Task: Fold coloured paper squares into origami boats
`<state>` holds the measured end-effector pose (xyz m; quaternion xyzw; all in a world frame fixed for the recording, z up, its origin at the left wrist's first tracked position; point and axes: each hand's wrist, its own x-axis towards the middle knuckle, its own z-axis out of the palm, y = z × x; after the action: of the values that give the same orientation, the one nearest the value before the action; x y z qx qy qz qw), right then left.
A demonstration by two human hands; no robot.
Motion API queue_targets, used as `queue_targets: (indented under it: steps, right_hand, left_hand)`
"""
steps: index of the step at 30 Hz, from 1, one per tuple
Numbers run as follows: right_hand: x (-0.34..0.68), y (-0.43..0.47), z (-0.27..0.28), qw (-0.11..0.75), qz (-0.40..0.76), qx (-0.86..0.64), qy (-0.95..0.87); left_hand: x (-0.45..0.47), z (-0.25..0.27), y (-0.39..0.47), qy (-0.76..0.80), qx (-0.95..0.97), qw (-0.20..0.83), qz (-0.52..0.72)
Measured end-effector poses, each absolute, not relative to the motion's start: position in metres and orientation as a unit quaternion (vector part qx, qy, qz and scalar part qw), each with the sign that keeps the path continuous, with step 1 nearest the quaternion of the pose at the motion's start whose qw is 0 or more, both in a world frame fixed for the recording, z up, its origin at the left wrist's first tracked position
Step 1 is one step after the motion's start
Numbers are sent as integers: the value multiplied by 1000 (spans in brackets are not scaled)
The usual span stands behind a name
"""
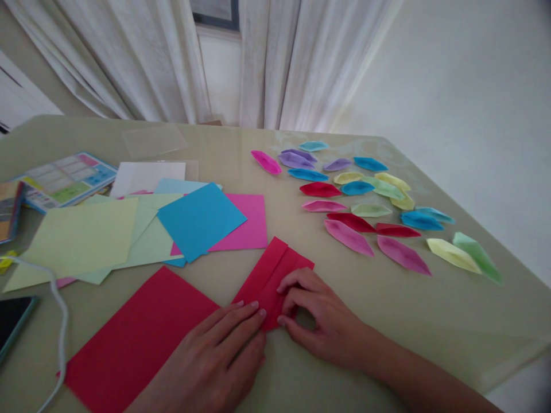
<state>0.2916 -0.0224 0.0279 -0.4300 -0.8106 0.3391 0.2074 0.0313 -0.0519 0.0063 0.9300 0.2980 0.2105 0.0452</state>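
Observation:
A red sheet of origami paper (270,274), creased lengthwise with a folded strip along it, lies slanted on the table before me. My left hand (219,353) rests on its lower left part, fingers stretched out and pressing it down. With thumb and fingertips, my right hand (318,318) pinches the paper's lower right edge; the exact grip is partly hidden. Under my left wrist and beside the folded piece is a larger flat red paper (140,330). Farther right sit several small paper boats, among them a pink one (348,236) and a red one (398,230).
Left of centre, a blue square (202,221) overlaps a pink sheet (245,221) and pale yellow sheets (86,235). A white cable (62,321) runs beside a phone (15,321) at the left edge. Printed packaging (69,178) lies behind; curtains (150,63) hang beyond the table.

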Motion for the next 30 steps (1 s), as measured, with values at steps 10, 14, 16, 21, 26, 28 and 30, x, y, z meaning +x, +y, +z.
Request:
queue_targets:
  steps: [10, 14, 16, 21, 26, 28, 30]
  right_hand:
    - [293, -21, 28, 213, 369, -433, -795]
    - [292, -21, 24, 217, 360, -434, -797]
    - [292, -20, 23, 219, 357, -433, -798]
    - [290, -20, 23, 237, 353, -429, -797]
    - [290, -21, 23, 231, 357, -437, -793]
    - [290, -21, 22, 232, 358, -436, -792]
    - [290, -21, 22, 232, 358, -437, -792]
  left_hand:
    - [33, 7, -51, 299, 930, 39, 208]
    - [31, 3, -53, 295, 928, 44, 224]
    - [31, 2, -53, 297, 925, 48, 232]
    - [32, 0, -54, 299, 927, 45, 220]
    - [33, -1, -55, 298, 931, 47, 206]
    - [33, -1, -55, 297, 932, 43, 203]
    - [33, -1, -56, 296, 933, 38, 201]
